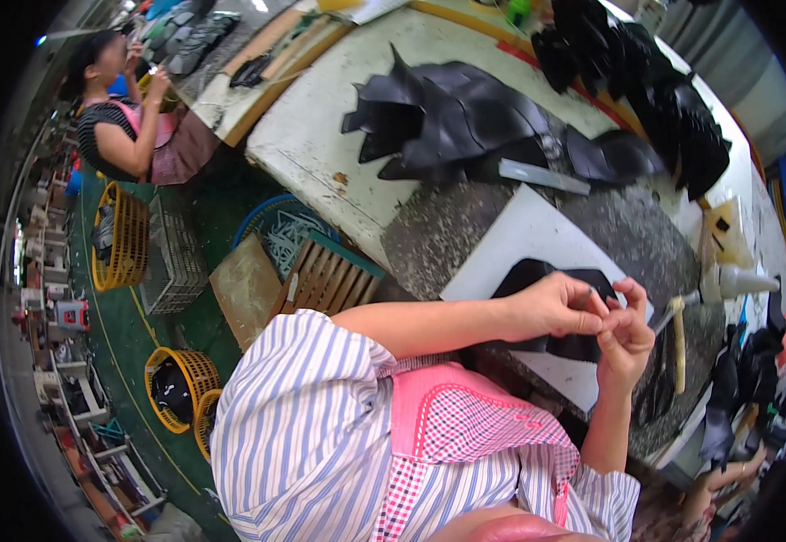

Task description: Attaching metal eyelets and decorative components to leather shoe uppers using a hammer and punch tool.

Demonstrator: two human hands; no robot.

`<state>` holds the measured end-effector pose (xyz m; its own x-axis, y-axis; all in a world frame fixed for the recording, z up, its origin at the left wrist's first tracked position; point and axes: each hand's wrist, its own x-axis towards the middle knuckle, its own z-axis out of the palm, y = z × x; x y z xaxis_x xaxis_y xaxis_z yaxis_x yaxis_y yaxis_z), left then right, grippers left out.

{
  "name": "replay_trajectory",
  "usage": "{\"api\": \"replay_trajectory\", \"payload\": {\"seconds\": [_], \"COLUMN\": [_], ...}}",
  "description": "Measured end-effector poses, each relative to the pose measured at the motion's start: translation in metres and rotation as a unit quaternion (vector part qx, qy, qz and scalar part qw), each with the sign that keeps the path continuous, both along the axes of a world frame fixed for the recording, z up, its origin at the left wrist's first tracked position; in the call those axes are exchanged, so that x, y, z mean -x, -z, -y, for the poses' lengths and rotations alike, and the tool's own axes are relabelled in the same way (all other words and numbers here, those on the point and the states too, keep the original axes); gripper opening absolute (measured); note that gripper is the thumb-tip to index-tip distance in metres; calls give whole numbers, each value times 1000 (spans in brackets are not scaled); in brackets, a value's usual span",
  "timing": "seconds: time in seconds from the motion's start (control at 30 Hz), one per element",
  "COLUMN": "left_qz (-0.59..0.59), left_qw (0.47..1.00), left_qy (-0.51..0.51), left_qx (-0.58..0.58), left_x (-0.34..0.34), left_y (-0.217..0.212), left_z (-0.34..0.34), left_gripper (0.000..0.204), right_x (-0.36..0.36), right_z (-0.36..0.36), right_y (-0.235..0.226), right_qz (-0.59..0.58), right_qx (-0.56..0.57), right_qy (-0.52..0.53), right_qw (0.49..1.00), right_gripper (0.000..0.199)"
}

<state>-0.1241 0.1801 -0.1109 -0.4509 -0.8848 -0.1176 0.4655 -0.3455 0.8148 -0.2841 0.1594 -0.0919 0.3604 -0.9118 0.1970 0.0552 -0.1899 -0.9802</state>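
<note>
My left hand (pixel 556 307) and my right hand (pixel 626 343) meet in front of me, their fingertips pinched close together. A small thing seems to be between the fingers, but I cannot make out what it is. Beneath them a black, smooth, curved piece (pixel 527 274) lies on a white board (pixel 538 226), partly hidden by my hands. The board rests at an angle on a dark, speckled work slab (pixel 447 235).
Black cut pieces (pixel 474 108) lie piled beyond the board, near a pale strip (pixel 545 176). More black pieces (pixel 628 72) stand at the far right. A nozzled bottle (pixel 745 282) is to the right. Yellow baskets (pixel 120 237) and a wooden crate (pixel 330 275) stand left; a co-worker (pixel 131 126) sits beyond.
</note>
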Motion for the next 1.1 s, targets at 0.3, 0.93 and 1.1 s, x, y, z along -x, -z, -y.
{"api": "replay_trajectory", "payload": {"seconds": [0.3, 0.93, 1.1], "left_qz": [0, 464, 560], "left_qw": [957, 870, 725], "left_qy": [-273, -135, -157], "left_qx": [93, 94, 369], "left_x": [10, -77, -41], "left_y": [10, 1, -21], "left_z": [-12, 13, 44], "left_gripper": [6, 54, 35], "right_x": [-37, -10, 20], "right_z": [-20, 2, 21], "right_y": [32, -1, 13], "right_qz": [254, 8, -39], "right_qx": [-78, -37, -7], "right_qy": [56, 133, 174], "right_qw": [962, 990, 984], "right_gripper": [10, 18, 12]}}
